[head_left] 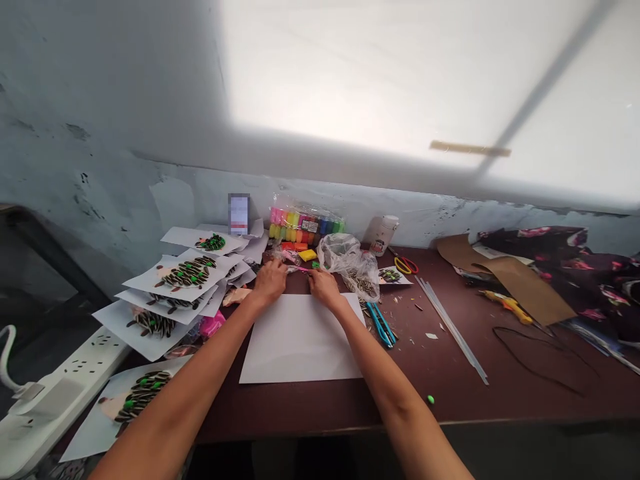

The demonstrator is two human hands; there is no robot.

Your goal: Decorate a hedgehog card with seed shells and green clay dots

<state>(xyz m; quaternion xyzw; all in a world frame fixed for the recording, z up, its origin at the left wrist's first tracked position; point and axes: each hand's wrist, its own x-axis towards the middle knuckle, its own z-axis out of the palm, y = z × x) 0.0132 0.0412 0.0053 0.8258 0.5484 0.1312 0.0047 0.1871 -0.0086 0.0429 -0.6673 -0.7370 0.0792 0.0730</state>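
Note:
Beyond the far edge of a blank white sheet of paper (303, 337), my left hand (271, 281) and my right hand (325, 287) face each other with bent fingers. A thin pink stick (303, 269) spans the gap between them. My right fingertips close on one end of it. My left fingers curl over the other end, beside crumpled clear wrap, and what lies under them is hidden. Near my right hand sit a clear plastic bag (345, 257) of striped seeds, a yellow clay packet (307, 255) and a teal utility knife (381, 325).
Hedgehog pictures made of seeds (190, 272) are stacked left, above a power strip (90, 373). Packed coloured clay (305, 225), a phone (239, 215) and a white bottle (384, 235) stand by the wall. Scissors (406, 265), glue sticks (453, 330) and a glue gun (507, 305) lie right.

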